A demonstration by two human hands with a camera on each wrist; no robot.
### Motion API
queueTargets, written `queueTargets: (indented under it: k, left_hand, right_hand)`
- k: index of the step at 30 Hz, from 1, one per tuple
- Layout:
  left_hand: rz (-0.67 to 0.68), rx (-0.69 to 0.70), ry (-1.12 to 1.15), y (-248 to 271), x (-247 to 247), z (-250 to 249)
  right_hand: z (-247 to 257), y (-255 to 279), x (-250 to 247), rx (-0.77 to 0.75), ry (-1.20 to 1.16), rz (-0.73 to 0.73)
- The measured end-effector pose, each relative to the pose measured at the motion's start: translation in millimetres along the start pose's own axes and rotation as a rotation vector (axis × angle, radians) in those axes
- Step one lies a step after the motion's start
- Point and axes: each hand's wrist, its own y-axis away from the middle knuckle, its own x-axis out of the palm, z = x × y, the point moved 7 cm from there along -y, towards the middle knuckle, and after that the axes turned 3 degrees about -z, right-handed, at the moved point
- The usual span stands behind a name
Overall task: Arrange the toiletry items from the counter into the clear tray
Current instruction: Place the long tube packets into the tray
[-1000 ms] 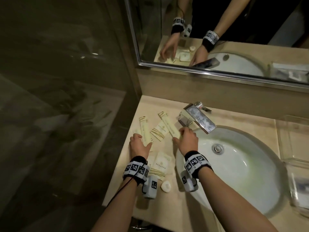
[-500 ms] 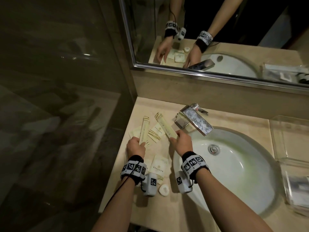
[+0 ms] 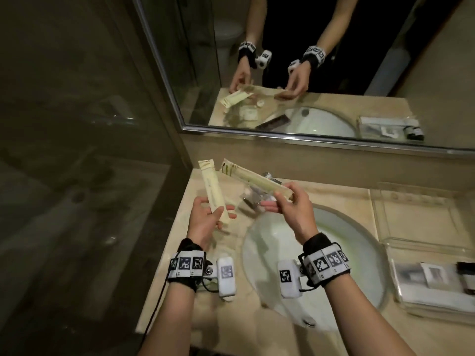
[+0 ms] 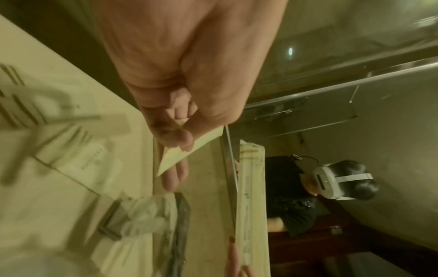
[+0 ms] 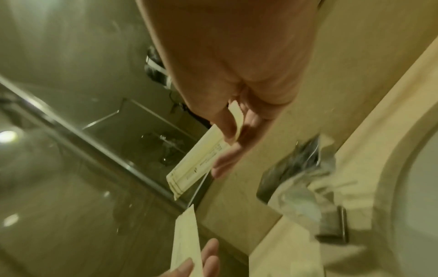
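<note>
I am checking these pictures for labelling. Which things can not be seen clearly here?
- Print on the left packet and right packet: too small in the head view, blurred in both wrist views.
- Packets left on the counter: head view, hidden by the left hand and wrist camera.
- Contents of the clear tray: cut off by the right edge.

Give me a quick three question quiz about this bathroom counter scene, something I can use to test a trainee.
1. True or false: the left hand holds nothing.
2. Which side of the sink is the clear tray on? A left, B right, C inside it.
3. Fill in: the right hand pinches a long cream ____ above the faucet.

Key:
1. False; its fingers grip a long packet.
2. B.
3. Packet.
</note>
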Motion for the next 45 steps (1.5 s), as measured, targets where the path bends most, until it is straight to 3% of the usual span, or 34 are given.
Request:
queueTargets:
  k: [6, 9, 15, 21, 34, 38, 45]
  left_hand:
    - [0.163, 0.033, 0.013, 42, 104, -13]
    - [0.219, 0.025, -0.046, 58, 165, 1]
    - [0.252, -0.04, -0.115, 89, 281, 40]
    - [0.331, -0.105, -0.122, 121, 371, 64]
    - [0.339, -0.184, -0.038, 112, 419, 99]
    - [0.373, -0.184, 0.075, 111, 426, 102]
    - [0.496, -0.035, -0.116, 110, 438, 104]
  right_hand:
    - [26, 7, -125, -0.005, -0.287, -0.001]
    - [35, 17, -189, -0.039, -0.186, 0.012]
    - [45, 40, -313, -0.097, -0.043, -0.134]
    - [40, 52, -382, -0.13, 0.134, 0.015]
    - [-13, 56, -449, 0.172, 0.158, -0.182]
    - [-31, 62, -444, 0.288, 0.06, -0.175]
    - [-48, 64, -410, 0.359, 0.156, -0.061]
